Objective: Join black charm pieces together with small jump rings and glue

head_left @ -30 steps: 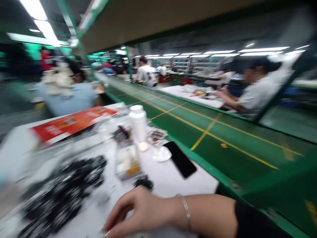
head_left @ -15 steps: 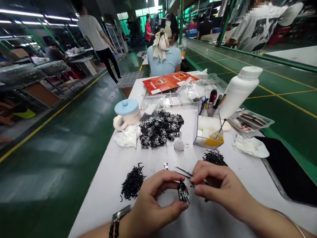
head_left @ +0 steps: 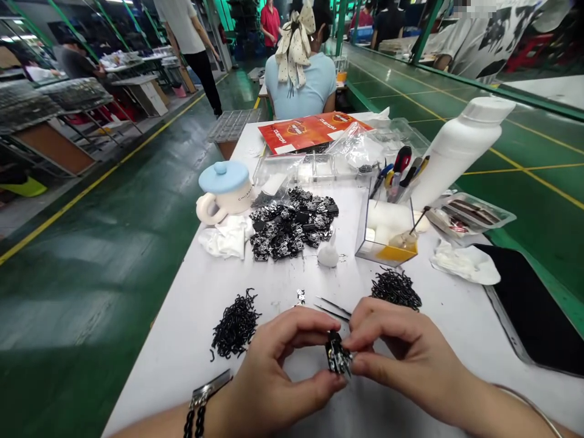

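Between thumb and fingertips my left hand (head_left: pixel 285 365) holds a small black plastic part with silver metal pieces (head_left: pixel 337 356). My right hand (head_left: pixel 401 350) is pinched at that part's right edge; whatever lies between its fingertips is too small to make out. Thin dark tweezers (head_left: pixel 333 309) stick out from behind my right fingers, their tips pointing left. Whether the hand holds them is hidden. A small silver piece (head_left: pixel 300 296) lies beyond my hands. Piles of short, bent black pieces lie on the left (head_left: pixel 235 325) and on the right (head_left: pixel 396 289).
A heap of black-and-silver parts (head_left: pixel 294 225) lies further back, near a lidded mug (head_left: pixel 223 188). A clear tool box (head_left: pixel 387 234), a white bottle (head_left: pixel 460 152) and a phone (head_left: pixel 538 310) stand or lie to the right. A person (head_left: pixel 301 82) sits ahead.
My right fingertips, a little apart from the part before with a tiny shiny bit showing in them, now touch its right side. The view has shifted slightly.
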`<state>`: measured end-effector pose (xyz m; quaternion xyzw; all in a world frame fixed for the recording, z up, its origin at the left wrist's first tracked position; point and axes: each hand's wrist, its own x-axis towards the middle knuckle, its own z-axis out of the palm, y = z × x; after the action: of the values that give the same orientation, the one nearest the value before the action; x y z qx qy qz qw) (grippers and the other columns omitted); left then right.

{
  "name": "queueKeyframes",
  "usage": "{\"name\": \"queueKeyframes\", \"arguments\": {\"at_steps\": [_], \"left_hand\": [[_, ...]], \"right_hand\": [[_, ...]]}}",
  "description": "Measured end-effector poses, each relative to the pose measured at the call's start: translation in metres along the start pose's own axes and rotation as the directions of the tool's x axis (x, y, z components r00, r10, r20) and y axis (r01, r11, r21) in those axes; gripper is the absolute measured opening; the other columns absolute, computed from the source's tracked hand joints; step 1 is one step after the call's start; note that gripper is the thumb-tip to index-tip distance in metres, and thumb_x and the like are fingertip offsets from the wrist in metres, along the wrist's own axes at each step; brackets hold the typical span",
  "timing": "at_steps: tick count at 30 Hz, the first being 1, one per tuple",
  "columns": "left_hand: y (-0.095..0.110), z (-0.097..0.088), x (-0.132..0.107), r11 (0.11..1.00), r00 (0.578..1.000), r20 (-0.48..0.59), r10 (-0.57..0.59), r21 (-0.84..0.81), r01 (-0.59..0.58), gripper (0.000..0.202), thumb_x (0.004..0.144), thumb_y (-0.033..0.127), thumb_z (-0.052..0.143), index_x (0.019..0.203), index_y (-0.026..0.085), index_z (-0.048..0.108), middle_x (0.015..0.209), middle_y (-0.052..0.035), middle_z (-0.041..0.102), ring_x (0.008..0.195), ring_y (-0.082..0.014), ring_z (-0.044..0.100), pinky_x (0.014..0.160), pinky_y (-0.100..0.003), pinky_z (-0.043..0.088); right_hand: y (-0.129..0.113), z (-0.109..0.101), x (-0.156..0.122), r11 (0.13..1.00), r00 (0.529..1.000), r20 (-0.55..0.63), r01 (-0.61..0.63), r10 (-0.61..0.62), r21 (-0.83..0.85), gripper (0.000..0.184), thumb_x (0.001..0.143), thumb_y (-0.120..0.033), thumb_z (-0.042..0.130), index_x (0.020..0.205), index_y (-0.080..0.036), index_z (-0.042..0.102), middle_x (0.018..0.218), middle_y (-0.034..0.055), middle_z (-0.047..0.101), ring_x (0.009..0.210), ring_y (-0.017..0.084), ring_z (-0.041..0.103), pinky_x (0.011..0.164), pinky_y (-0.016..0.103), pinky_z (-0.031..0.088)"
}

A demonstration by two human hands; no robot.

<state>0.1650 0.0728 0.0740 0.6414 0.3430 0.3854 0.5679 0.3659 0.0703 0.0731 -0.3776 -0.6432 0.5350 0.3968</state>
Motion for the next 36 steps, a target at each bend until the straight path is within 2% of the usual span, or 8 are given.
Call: {"name": "queueKeyframes", "arguments": {"at_steps": [7,15,22,31,36], "left_hand": [[0.000,0.001,-0.002,1.000,1.000,0.000,0.005,-0.009,-0.005,0.049,0.068,0.002,0.071,0.108,0.026,0.059,0.104,-0.0010,0.064,0.095,-0.0127,0.065,0.085,-0.017,0.055],[-0.001,0.001,-0.004,0.999,1.000,0.003,0.012,0.032,-0.012,0.050,0.068,0.003,0.070,0.110,0.029,0.058,0.105,0.0011,0.063,0.096,-0.0120,0.064,0.086,-0.018,0.055],[-0.003,0.000,-0.004,0.996,0.998,-0.031,0.046,0.084,-0.043,0.049,0.069,0.004,0.071,0.110,0.027,0.058,0.105,-0.0010,0.063,0.096,-0.0127,0.063,0.086,-0.017,0.055],[-0.005,0.000,-0.004,0.970,0.994,-0.044,0.102,0.225,-0.090,0.047,0.069,0.008,0.072,0.109,0.025,0.056,0.100,-0.0018,0.063,0.093,-0.0138,0.063,0.081,-0.019,0.056],[-0.006,0.001,-0.006,0.967,0.993,-0.053,0.104,0.238,-0.089,0.046,0.069,0.010,0.073,0.109,0.026,0.056,0.099,-0.0016,0.063,0.092,-0.0133,0.063,0.079,-0.018,0.056]], "right_hand": [[-0.002,-0.001,0.000,0.995,0.999,0.012,0.050,-0.049,-0.088,0.006,0.079,-0.020,0.066,0.084,-0.017,0.067,0.077,0.0026,0.060,0.072,0.008,0.059,0.065,0.019,0.050],[-0.005,0.000,-0.001,0.952,0.975,0.000,0.217,-0.223,-0.216,0.010,0.081,-0.011,0.060,0.088,-0.017,0.064,0.076,0.0011,0.061,0.071,0.005,0.058,0.064,0.015,0.047],[-0.006,0.006,-0.001,0.908,0.951,-0.087,0.251,-0.296,-0.336,0.010,0.078,-0.006,0.059,0.083,-0.014,0.063,0.072,0.0014,0.058,0.065,0.005,0.054,0.058,0.015,0.046],[-0.010,0.009,-0.006,0.814,0.912,-0.063,0.328,-0.405,-0.479,0.017,0.078,-0.005,0.056,0.091,-0.014,0.061,0.073,0.0036,0.059,0.067,0.008,0.053,0.059,0.019,0.047],[-0.008,0.011,-0.010,0.765,0.904,-0.046,0.332,-0.426,-0.552,0.016,0.078,-0.005,0.057,0.092,-0.013,0.060,0.077,0.0053,0.059,0.071,0.010,0.052,0.062,0.020,0.048]]}}
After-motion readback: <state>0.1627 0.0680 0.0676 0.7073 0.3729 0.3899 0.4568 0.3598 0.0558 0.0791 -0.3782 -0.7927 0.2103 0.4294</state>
